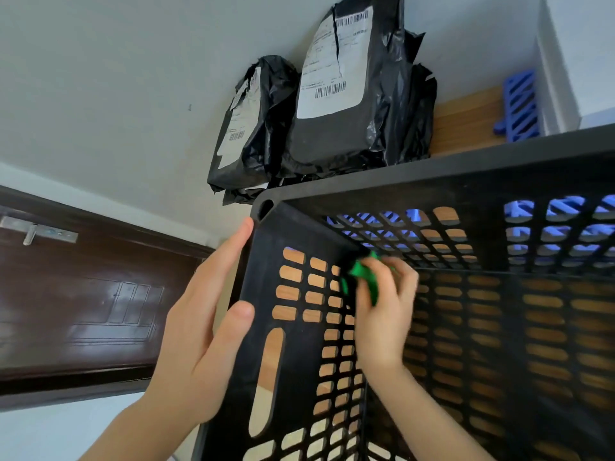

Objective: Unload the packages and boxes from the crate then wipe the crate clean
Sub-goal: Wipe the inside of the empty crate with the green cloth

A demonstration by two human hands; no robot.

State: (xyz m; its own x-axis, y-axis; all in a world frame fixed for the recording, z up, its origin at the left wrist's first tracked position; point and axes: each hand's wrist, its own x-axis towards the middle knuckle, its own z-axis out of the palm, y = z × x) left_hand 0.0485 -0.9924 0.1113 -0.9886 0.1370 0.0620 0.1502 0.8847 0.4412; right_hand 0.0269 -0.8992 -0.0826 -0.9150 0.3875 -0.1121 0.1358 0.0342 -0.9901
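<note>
Head view: the crate (432,174) sits on the wood surface (466,121), with packages (349,94) just beyond its far rim. The left hand (199,321) lies straight-fingered against the left wall, while the right hand (382,314) clutches a soft cloth (361,277) in the far-left inner corner. The crate looks stiff and light, so it is best braced at the rim.

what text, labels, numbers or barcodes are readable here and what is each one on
Larger black plastic mailer bag, white shipping label: barcodes at top and bottom; the printed lines are too blurred to read.
Smaller black plastic mailer bag, white label: one barcode; the text is too small to read.
Black slotted plastic crate: no text visible.
Nothing in the picture can be quoted.
</note>
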